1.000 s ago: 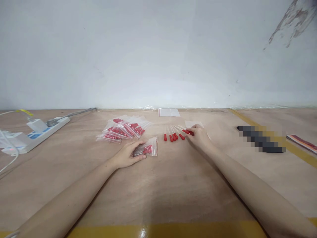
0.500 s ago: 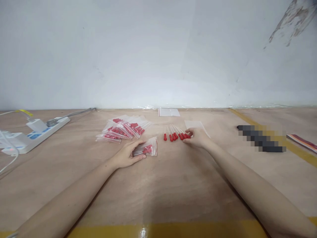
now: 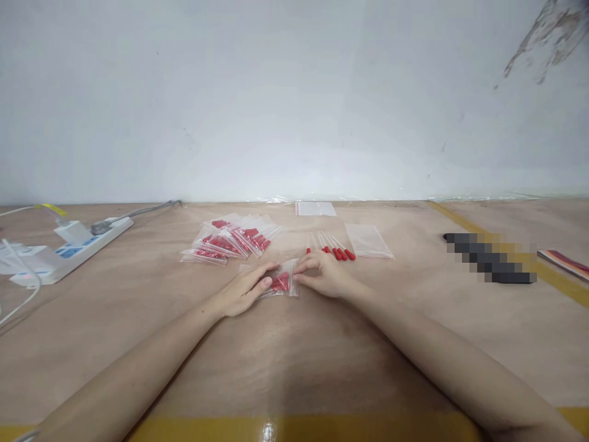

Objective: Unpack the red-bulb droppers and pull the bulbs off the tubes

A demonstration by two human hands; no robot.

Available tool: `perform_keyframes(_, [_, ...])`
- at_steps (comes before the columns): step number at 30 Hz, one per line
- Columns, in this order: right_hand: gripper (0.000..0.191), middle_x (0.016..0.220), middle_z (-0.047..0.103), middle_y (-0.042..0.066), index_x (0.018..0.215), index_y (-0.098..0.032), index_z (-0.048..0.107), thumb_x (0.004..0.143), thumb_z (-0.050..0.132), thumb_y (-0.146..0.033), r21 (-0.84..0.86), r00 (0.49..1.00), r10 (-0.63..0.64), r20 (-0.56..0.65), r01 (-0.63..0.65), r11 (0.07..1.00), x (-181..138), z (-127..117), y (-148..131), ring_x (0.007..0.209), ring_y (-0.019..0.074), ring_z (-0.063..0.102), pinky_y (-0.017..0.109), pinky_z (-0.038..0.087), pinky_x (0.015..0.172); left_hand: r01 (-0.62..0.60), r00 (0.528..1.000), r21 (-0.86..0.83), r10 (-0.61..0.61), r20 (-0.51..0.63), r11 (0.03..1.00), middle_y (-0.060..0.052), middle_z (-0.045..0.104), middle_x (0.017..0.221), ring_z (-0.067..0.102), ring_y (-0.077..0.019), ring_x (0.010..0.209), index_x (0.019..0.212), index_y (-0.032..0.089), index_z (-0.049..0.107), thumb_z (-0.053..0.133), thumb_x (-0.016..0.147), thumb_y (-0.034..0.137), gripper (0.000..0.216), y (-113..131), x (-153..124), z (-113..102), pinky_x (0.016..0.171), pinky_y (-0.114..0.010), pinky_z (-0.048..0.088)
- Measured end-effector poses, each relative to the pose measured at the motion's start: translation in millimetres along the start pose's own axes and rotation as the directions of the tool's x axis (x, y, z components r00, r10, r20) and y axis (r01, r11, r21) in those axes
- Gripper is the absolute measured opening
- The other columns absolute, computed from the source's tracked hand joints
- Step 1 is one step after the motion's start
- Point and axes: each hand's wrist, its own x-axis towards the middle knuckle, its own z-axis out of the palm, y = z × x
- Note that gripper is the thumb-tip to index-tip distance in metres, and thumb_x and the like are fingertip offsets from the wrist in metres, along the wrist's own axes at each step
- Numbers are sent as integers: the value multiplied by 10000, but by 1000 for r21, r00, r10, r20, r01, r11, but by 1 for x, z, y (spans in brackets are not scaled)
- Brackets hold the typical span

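Observation:
A clear zip bag [image 3: 294,287] with several red-bulbed droppers [image 3: 280,282] in it lies flat before me. My left hand [image 3: 246,288] holds its left part, thumb on top. At the bag's right end, my right hand [image 3: 319,274] has its thumb and fingertips pinched together at the edge. Whether a dropper is also between those fingers cannot be made out. Just behind the right hand, several loose droppers [image 3: 341,253] lie in a row, bulbs toward me; the hand hides part of them.
Filled zip bags [image 3: 230,239] overlap in a pile at the back left. Flat bags [image 3: 369,241] lie right of the loose droppers, and another stack [image 3: 315,209] sits by the wall. A power strip [image 3: 92,248] with cables stands left; a dark blurred object [image 3: 490,261] lies right.
My right hand has moved left from the loose droppers to the bag's right end. My left hand still holds the bag, which has shifted slightly toward me and to the right.

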Motion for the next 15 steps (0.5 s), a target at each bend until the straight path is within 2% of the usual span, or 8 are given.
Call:
perform_keyframes(4, [116, 808, 688, 6, 805, -210, 699, 727, 630, -261, 12, 998, 35, 43, -35, 999, 4, 9, -1, 768, 137, 602, 258, 418, 770, -20, 1000, 8, 20, 4, 1000, -67, 463, 1310, 440, -198, 1183, 1287, 186, 367, 292, 910, 408, 444, -1, 1, 1, 996, -342, 355])
perform_keyframes(7, [300, 919, 680, 20, 1029, -205, 644, 748, 600, -303, 84, 994, 84, 72, -90, 992, 3, 12, 6, 789, 147, 605, 268, 439, 751, -22, 1000, 44, 22, -2, 999, -82, 465, 1306, 455, -218, 1168, 1303, 180, 352, 326, 892, 439, 487, -5, 0, 2, 986, -358, 367])
perform_keyframes(9, [362, 994, 663, 37, 1147, -193, 574, 796, 521, -269, 173, 987, 146, 69, -156, 972, 2, 15, 10, 848, 149, 603, 279, 443, 786, -11, 1000, 56, 12, -2, 998, -87, 454, 1317, 447, -223, 1177, 1313, 178, 343, 313, 894, 444, 497, -7, 0, 2, 993, -362, 359])
perform_keyframes(12, [296, 951, 669, 48, 1042, -160, 628, 800, 463, -201, 284, 972, 223, 74, -235, 930, 4, 19, 15, 856, 146, 603, 274, 448, 788, 1, 1000, 33, -2, 20, 999, -74, 420, 1348, 405, -209, 1218, 1317, 185, 339, 260, 912, 426, 478, -8, 0, 1, 1021, -358, 328])
perform_keyframes(15, [203, 805, 674, 22, 877, -145, 668, 712, 592, -236, 295, 965, 248, 89, -263, 919, 6, 22, 16, 741, 146, 601, 260, 458, 705, -3, 1000, 12, 2, 24, 1000, -66, 411, 1356, 385, -202, 1233, 1316, 189, 337, 237, 920, 414, 466, -7, -1, 1, 1033, -364, 313])
